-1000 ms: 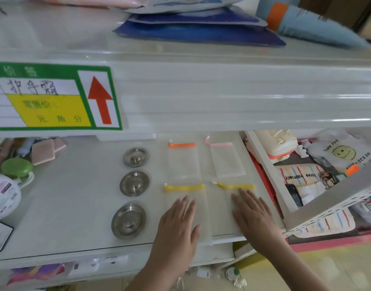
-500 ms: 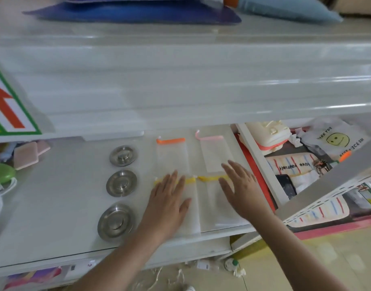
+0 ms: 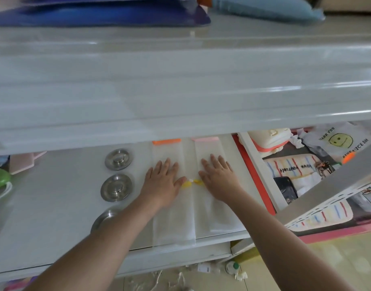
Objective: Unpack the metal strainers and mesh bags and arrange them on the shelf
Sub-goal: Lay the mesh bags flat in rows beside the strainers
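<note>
Three round metal strainers lie in a column on the white shelf (image 3: 54,206): the far one (image 3: 118,159), the middle one (image 3: 116,187), and the near one (image 3: 104,217) partly hidden by my left forearm. To their right lie several white mesh bags in two columns: an orange-topped bag (image 3: 167,148) and a pink-topped bag (image 3: 207,145) at the back, two yellow-topped bags (image 3: 174,223) (image 3: 218,217) in front. My left hand (image 3: 162,182) lies flat with fingers spread across the left column. My right hand (image 3: 219,178) lies flat across the right column.
The shelf above (image 3: 180,91) overhangs and hides the back of the lower shelf. Pink pads (image 3: 23,162) and a green round case (image 3: 0,177) sit at the left. A white basket (image 3: 296,164) of packaged goods stands at the right. Scraps litter the floor (image 3: 233,269) below.
Both hands have slid farther back along the mesh bags, from the yellow-topped front bags onto the seam with the back bags. The camera has moved closer and lower.
</note>
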Action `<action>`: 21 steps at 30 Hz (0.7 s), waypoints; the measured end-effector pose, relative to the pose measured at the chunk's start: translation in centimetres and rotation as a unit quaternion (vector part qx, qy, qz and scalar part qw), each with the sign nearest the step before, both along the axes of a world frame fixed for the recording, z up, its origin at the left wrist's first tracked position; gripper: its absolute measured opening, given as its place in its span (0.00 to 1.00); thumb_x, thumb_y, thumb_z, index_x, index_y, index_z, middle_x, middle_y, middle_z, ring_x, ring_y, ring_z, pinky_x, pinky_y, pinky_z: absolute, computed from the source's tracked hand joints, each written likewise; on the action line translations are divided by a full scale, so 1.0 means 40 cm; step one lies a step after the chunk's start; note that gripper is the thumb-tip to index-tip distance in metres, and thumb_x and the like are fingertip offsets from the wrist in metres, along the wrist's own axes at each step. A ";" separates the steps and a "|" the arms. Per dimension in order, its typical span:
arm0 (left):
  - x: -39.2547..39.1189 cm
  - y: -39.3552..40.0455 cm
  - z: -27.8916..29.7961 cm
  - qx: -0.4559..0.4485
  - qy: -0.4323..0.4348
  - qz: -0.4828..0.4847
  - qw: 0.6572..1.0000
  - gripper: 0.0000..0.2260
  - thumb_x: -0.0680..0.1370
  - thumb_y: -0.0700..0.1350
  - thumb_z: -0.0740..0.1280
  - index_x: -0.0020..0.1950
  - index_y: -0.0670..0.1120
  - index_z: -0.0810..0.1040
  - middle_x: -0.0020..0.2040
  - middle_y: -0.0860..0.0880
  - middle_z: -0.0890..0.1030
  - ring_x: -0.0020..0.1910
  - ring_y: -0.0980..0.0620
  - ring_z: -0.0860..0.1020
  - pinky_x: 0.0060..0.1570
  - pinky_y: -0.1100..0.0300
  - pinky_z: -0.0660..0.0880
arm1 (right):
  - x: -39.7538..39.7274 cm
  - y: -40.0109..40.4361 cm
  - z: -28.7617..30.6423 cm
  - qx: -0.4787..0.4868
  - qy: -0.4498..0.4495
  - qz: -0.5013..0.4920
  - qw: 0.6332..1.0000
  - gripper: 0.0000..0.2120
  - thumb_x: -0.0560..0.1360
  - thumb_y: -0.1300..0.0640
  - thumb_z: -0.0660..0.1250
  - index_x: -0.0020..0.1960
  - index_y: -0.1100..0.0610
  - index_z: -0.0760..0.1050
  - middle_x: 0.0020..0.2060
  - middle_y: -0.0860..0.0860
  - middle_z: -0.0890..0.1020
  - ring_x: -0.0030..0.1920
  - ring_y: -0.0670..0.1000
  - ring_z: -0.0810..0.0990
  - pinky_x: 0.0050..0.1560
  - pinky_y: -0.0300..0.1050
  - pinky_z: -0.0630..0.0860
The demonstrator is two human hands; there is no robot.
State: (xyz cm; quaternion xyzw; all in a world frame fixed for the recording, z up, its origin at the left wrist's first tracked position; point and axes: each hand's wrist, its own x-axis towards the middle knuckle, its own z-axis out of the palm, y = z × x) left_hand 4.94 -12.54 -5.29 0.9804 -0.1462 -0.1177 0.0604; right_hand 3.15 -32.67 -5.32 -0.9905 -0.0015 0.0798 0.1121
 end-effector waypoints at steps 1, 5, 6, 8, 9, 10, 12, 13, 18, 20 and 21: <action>0.004 -0.001 0.001 0.000 0.000 0.001 1.000 0.30 0.81 0.64 0.45 0.81 0.53 0.50 0.83 0.49 0.48 0.81 0.46 0.47 0.77 0.46 0.46 | 0.006 0.005 0.001 0.002 -0.002 0.002 1.000 0.28 0.83 0.42 0.46 0.81 0.49 0.51 0.81 0.55 0.50 0.80 0.58 0.46 0.79 0.56 0.47; 0.014 0.001 0.002 0.006 -0.022 0.008 1.000 0.31 0.81 0.64 0.46 0.81 0.53 0.52 0.83 0.49 0.50 0.81 0.46 0.50 0.77 0.47 0.47 | 0.027 0.020 0.005 0.003 0.004 0.005 1.000 0.28 0.83 0.42 0.46 0.81 0.49 0.50 0.81 0.55 0.49 0.81 0.57 0.45 0.79 0.55 0.46; 0.011 0.001 0.006 0.005 -0.033 0.011 0.999 0.31 0.81 0.64 0.46 0.81 0.51 0.52 0.83 0.48 0.51 0.81 0.46 0.50 0.77 0.47 0.47 | 0.027 0.022 0.009 0.008 0.000 0.006 1.000 0.28 0.83 0.42 0.46 0.81 0.49 0.50 0.82 0.55 0.49 0.81 0.57 0.45 0.79 0.56 0.46; -0.012 -0.001 0.018 -0.012 -0.065 0.008 0.998 0.34 0.80 0.65 0.43 0.81 0.47 0.53 0.82 0.47 0.52 0.80 0.46 0.51 0.77 0.47 0.49 | 0.007 0.020 0.025 0.039 -0.028 -0.002 0.999 0.28 0.83 0.42 0.46 0.81 0.50 0.51 0.81 0.54 0.50 0.81 0.56 0.46 0.79 0.55 0.46; -0.034 -0.002 0.026 -0.031 -0.080 -0.001 0.996 0.36 0.79 0.66 0.40 0.81 0.46 0.54 0.82 0.46 0.53 0.80 0.46 0.52 0.77 0.48 0.50 | -0.015 0.015 0.035 0.060 -0.057 -0.012 0.996 0.28 0.84 0.43 0.47 0.81 0.51 0.53 0.81 0.54 0.53 0.81 0.55 0.48 0.79 0.54 0.47; -0.066 -0.001 0.032 -0.049 -0.090 -0.014 0.995 0.38 0.77 0.67 0.37 0.81 0.45 0.54 0.82 0.46 0.54 0.80 0.46 0.52 0.76 0.48 0.50 | -0.046 0.009 0.044 0.080 -0.091 -0.022 0.992 0.27 0.84 0.44 0.49 0.80 0.52 0.56 0.81 0.54 0.56 0.80 0.55 0.51 0.79 0.54 0.49; -0.137 0.005 0.027 -0.072 -0.097 -0.051 0.991 0.37 0.79 0.66 0.40 0.81 0.45 0.55 0.82 0.47 0.53 0.80 0.46 0.52 0.77 0.49 0.50 | -0.125 -0.003 0.055 0.090 -0.131 -0.031 0.987 0.26 0.83 0.45 0.53 0.79 0.53 0.60 0.79 0.53 0.62 0.79 0.54 0.55 0.79 0.52 0.52; -0.172 0.009 0.016 -0.070 -0.092 -0.069 0.991 0.34 0.79 0.64 0.43 0.81 0.46 0.55 0.82 0.47 0.52 0.81 0.47 0.52 0.77 0.50 0.49 | -0.167 -0.009 0.052 0.079 -0.130 -0.028 0.988 0.26 0.83 0.45 0.53 0.78 0.52 0.61 0.79 0.52 0.62 0.79 0.53 0.56 0.78 0.49 0.51; -0.244 0.017 -0.040 -0.025 -0.085 -0.088 0.992 0.29 0.80 0.61 0.54 0.77 0.47 0.67 0.79 0.45 0.65 0.76 0.43 0.65 0.69 0.48 0.54 | -0.268 -0.017 0.004 0.018 -0.076 0.020 0.997 0.28 0.82 0.42 0.48 0.79 0.50 0.58 0.80 0.50 0.57 0.80 0.51 0.51 0.76 0.44 0.42; -0.238 0.012 -0.048 -0.027 -0.087 -0.074 0.993 0.29 0.80 0.61 0.54 0.76 0.47 0.67 0.78 0.45 0.66 0.76 0.43 0.66 0.69 0.48 0.55 | -0.265 -0.008 -0.009 0.009 -0.065 0.043 0.997 0.28 0.82 0.41 0.47 0.80 0.50 0.57 0.81 0.51 0.56 0.80 0.51 0.49 0.76 0.44 0.39; -0.234 0.007 -0.048 -0.031 -0.085 -0.066 0.994 0.29 0.80 0.62 0.53 0.77 0.47 0.67 0.79 0.45 0.65 0.76 0.43 0.65 0.70 0.48 0.54 | -0.261 -0.004 -0.014 0.007 -0.063 0.048 0.997 0.28 0.82 0.42 0.47 0.80 0.49 0.56 0.81 0.51 0.54 0.81 0.51 0.47 0.75 0.44 0.37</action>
